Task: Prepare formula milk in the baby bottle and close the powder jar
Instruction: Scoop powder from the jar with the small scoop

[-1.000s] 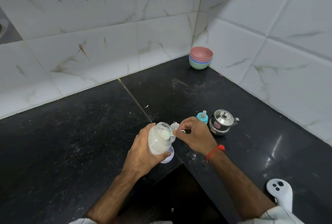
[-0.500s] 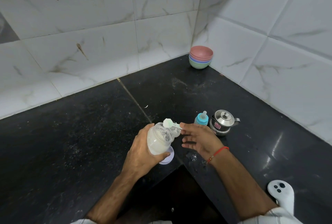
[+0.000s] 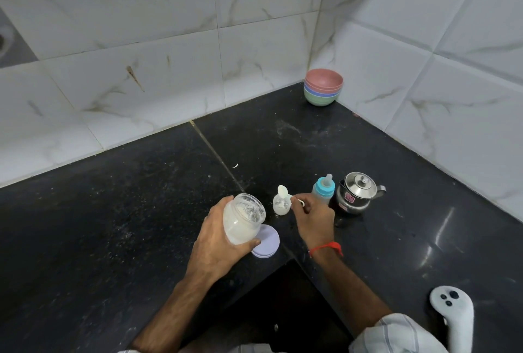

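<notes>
My left hand (image 3: 218, 242) grips the open clear powder jar (image 3: 243, 218), tilted and part full of white powder. Its lilac lid (image 3: 267, 242) lies flat on the black counter (image 3: 113, 211) just under the jar. My right hand (image 3: 312, 218) pinches the handle of a small white scoop (image 3: 282, 190), whose bowl sits over the mouth of a small clear open bottle (image 3: 280, 206). A blue-collared teat top (image 3: 324, 187) stands just right of my right hand.
A small steel kettle with a lid (image 3: 356, 194) stands next to the teat top. Several stacked coloured bowls (image 3: 323, 90) sit in the tiled corner. A white controller (image 3: 452, 313) lies at the front right. The counter has a cut-out edge below my wrists.
My right hand lifted the scoop out of the jar mouth and carried it right, over the small bottle. My left hand drew the jar slightly left, away from the bottle.
</notes>
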The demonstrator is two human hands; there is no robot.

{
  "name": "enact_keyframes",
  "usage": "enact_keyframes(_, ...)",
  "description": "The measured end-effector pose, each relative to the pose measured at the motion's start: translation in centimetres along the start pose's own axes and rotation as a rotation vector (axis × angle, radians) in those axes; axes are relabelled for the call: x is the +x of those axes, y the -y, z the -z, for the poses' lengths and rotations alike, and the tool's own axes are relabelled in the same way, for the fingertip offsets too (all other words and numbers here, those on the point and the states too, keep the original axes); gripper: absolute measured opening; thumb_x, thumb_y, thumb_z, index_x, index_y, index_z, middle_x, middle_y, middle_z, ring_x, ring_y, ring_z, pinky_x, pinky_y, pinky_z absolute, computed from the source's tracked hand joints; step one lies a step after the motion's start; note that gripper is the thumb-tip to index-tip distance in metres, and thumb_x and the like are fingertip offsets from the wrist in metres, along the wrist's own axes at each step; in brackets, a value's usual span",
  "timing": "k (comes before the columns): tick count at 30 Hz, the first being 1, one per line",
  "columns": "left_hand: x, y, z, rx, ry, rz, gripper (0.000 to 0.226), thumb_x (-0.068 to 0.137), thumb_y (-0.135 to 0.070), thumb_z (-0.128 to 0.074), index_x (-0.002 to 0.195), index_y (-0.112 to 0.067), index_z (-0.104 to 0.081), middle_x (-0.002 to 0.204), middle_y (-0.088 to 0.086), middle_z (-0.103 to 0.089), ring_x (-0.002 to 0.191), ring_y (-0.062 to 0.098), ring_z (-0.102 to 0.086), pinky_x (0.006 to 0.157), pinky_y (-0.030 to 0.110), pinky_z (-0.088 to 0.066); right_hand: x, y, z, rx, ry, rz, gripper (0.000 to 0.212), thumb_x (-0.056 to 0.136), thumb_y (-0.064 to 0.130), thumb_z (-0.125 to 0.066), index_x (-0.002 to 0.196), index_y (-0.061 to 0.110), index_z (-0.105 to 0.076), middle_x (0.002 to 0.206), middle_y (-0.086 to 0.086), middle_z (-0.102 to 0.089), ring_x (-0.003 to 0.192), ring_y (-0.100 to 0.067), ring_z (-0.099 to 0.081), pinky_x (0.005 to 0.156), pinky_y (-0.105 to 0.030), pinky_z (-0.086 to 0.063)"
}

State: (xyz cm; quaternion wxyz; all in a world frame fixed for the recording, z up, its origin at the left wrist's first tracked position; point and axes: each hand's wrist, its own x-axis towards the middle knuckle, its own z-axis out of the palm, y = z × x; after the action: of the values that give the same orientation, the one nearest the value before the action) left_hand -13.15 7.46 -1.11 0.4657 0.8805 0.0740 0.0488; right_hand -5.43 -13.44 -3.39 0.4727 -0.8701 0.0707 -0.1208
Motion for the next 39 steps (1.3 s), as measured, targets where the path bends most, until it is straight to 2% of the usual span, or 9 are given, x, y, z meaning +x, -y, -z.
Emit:
enact_keyframes(2,0.1,0.1,0.1,0.002,-0.003,0.000,0.113,0.049,-0.055,-0.093,0.144,-0.045,-0.032,0.144,-0.024,-0.047,0.134,0.008,-0.048,0.106,0.047,-0.049,0.0,-0.2,-0.4,-0.076,-0.005,0.097,0.009,0.094,0.007,-0.068,0.093,0.007,-0.077,0.087,-0.001,-0.074,0.078,-0.011,-0.061,0.073,-0.005,-0.041)
enact_keyframes(3,0.1,0.1,0.2,0.004,-0.003,-0.001,0.114,0.050,-0.055,-0.094,0.144,-0.044,-0.032,0.145,-0.023,-0.046,0.134,0.008,-0.048,0.106,0.047,-0.049,0.0,-0.5,-0.5,-0.103,-0.003,0.144,0.008,0.094,0.005,-0.069,0.093,0.006,-0.077,0.087,-0.003,-0.074,0.077,-0.011,-0.061,0.072,-0.003,-0.041)
enact_keyframes(4,0.1,0.2,0.3,0.007,-0.002,-0.002,0.114,0.050,-0.056,-0.094,0.145,-0.043,-0.032,0.145,-0.022,-0.046,0.135,0.009,-0.047,0.107,0.047,-0.048,0.0,-0.9,-0.7,-0.128,0.001,0.192,0.007,0.093,0.004,-0.070,0.092,0.006,-0.076,0.086,-0.004,-0.075,0.076,-0.012,-0.062,0.072,-0.007,-0.045)
enact_keyframes(7,0.1,0.3,0.6,0.017,0.002,-0.007,0.114,0.051,-0.056,-0.094,0.145,-0.043,-0.032,0.146,-0.021,-0.046,0.135,0.009,-0.047,0.107,0.047,-0.048,-0.1,-2.1,-1.2,-0.199,0.010,0.296,0.006,0.088,0.002,-0.074,0.092,0.006,-0.076,0.083,-0.010,-0.074,0.075,-0.024,-0.067,0.070,-0.040,-0.058)
enact_keyframes(9,0.1,0.4,0.7,0.025,0.000,-0.008,0.114,0.052,-0.054,-0.095,0.146,-0.042,-0.032,0.146,-0.021,-0.045,0.135,0.009,-0.047,0.107,0.045,-0.048,-0.2,-2.5,-1.2,-0.228,0.002,0.326,0.007,0.086,0.001,-0.077,0.092,0.005,-0.077,0.083,-0.011,-0.073,0.076,-0.029,-0.068,0.068,-0.044,-0.059)
enact_keyframes(19,-0.1,0.1,0.5,0.011,0.027,-0.004,0.113,0.051,-0.053,-0.095,0.145,-0.043,-0.032,0.145,-0.022,-0.046,0.135,0.009,-0.046,0.107,0.045,-0.048,-0.3,-3.9,-0.7,-0.230,-0.013,0.383,0.019,0.087,0.004,-0.079,0.106,0.002,-0.079,0.097,-0.013,-0.077,0.085,-0.026,-0.073,0.082,-0.039,-0.062)
enact_keyframes(32,0.0,-0.3,0.7,0.018,0.033,-0.034,0.107,0.053,-0.051,-0.095,0.139,-0.053,-0.031,0.139,-0.027,-0.045,0.133,0.008,-0.047,0.105,0.043,-0.049,-0.4,-4.4,-0.5,-0.188,-0.050,0.483,0.023,0.084,-0.001,-0.080,0.107,0.000,-0.078,0.097,-0.015,-0.076,0.085,-0.026,-0.073,0.082,-0.039,-0.062)
enact_keyframes(36,0.1,-0.4,0.7,0.022,0.037,-0.042,0.105,0.054,-0.049,-0.095,0.135,-0.056,-0.030,0.133,-0.031,-0.043,0.131,0.007,-0.047,0.104,0.042,-0.048,-0.2,-4.7,-0.5,-0.203,-0.016,0.455,0.020,0.086,0.001,-0.079,0.106,0.002,-0.079,0.096,-0.013,-0.077,0.084,-0.025,-0.073,0.081,-0.045,-0.063)
enact_keyframes(39,0.1,-0.5,0.7,0.016,0.034,-0.057,0.104,0.054,-0.048,-0.096,0.133,-0.058,-0.030,0.132,-0.032,-0.042,0.129,0.003,-0.046,0.103,0.039,-0.047,-0.4,-4.4,-0.2,-0.170,-0.051,0.477,0.023,0.085,0.000,-0.079,0.108,0.001,-0.078,0.098,-0.013,-0.077,0.087,-0.023,-0.073,0.084,-0.038,-0.062)
